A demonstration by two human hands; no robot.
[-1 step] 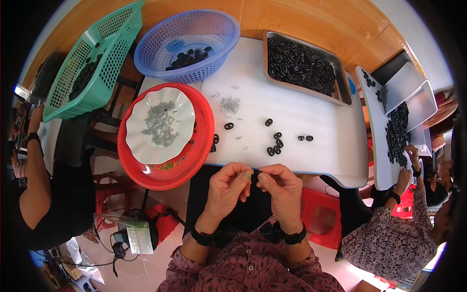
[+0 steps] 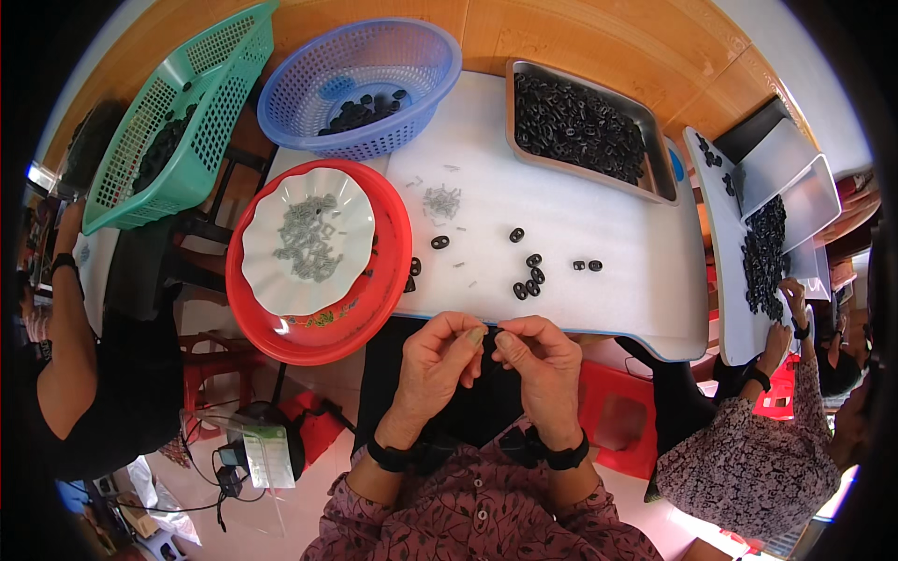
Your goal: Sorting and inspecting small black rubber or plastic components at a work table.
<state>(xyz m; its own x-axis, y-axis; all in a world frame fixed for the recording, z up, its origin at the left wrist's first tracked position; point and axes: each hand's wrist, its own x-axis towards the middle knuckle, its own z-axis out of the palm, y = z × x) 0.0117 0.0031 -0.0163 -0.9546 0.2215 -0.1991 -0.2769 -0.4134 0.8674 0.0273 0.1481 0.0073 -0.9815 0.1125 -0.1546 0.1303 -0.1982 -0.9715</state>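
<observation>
My left hand [image 2: 436, 366] and my right hand [image 2: 543, 370] meet at the table's near edge, fingertips nearly touching. Each is closed in a pinch. A dark speck shows between the fingertips, too small and too covered to name. Beyond them on the white tabletop [image 2: 617, 304] lie several small black oval pieces with two holes, such as a pair-like cluster piece [image 2: 534, 261] and a lone one [image 2: 517, 235]. Small clear bits form a pile [image 2: 441, 202], with a few scattered around. More clear bits [image 2: 313, 245] fill the middle of a white scalloped plate [image 2: 266, 280].
The plate rests in a red basin [image 2: 398, 252] at left. Behind stand a blue colander [image 2: 430, 103], a green basket [image 2: 201, 154] and a metal tray [image 2: 599, 185], all with black pieces. Co-workers sit on both sides; one's hands [image 2: 776, 341] touch a black heap [image 2: 765, 248] on another table.
</observation>
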